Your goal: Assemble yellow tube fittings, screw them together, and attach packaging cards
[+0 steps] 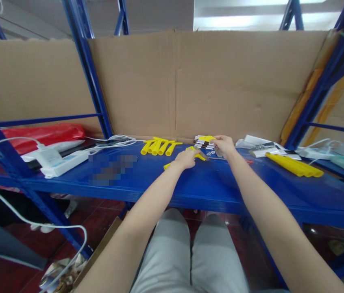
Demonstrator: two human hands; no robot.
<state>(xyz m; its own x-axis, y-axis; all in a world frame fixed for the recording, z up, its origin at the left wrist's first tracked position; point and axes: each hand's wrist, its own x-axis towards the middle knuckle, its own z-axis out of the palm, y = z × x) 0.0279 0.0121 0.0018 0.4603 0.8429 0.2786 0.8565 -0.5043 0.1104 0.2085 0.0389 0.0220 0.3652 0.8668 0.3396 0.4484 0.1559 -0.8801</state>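
My left hand [186,159] is closed around a yellow T-shaped plastic handle [201,156]. The handle's rounded end shows to the left of the wrist, and its wider head sticks out past the fingers on the right. At the back of the blue shelf, my right hand [225,145] has its fingers pressed together beside a stack of small white, black and yellow packets [203,142]. Something greyish shows under those fingers, too small to name. Several more yellow T-shaped handles [159,147] lie side by side to the left of my hands.
Yellow tubes [294,164] lie at the right, in front of white packaging [260,145]. A white power strip [65,163] with a cable and a red bag [42,135] occupy the left. Cardboard [135,85] walls the back of the blue shelf [147,185]; blue posts stand at both sides.
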